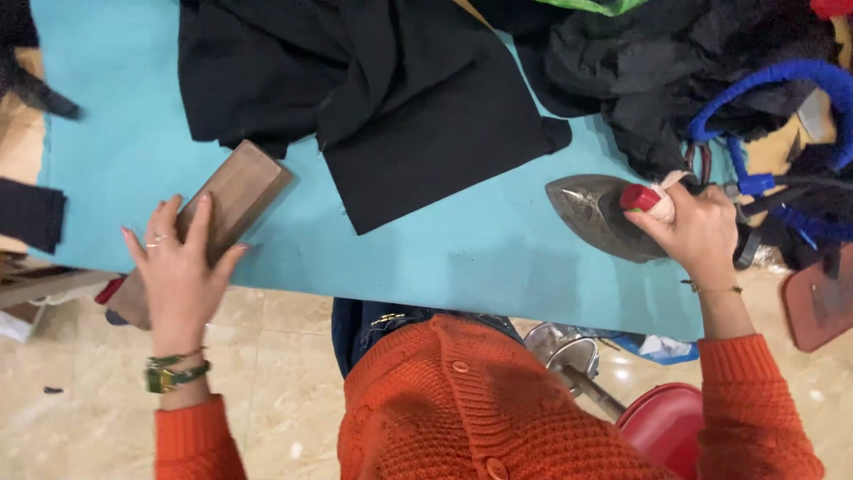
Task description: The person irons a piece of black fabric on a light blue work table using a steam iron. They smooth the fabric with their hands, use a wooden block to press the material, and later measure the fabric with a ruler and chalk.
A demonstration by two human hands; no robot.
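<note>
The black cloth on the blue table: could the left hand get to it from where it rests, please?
Probably yes: the left hand lies flat on the wooden block, and bare blue table separates it from the black cloth, with nothing between.

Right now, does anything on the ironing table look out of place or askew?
Yes. The wooden block under the left hand lies askew, its near end hanging over the edge of the blue table. The black fabric lies crumpled, not flat. The right hand grips the iron.

tailoring workshop | iron (591,212), black cloth (418,133), blue pressing table (462,258)
</note>
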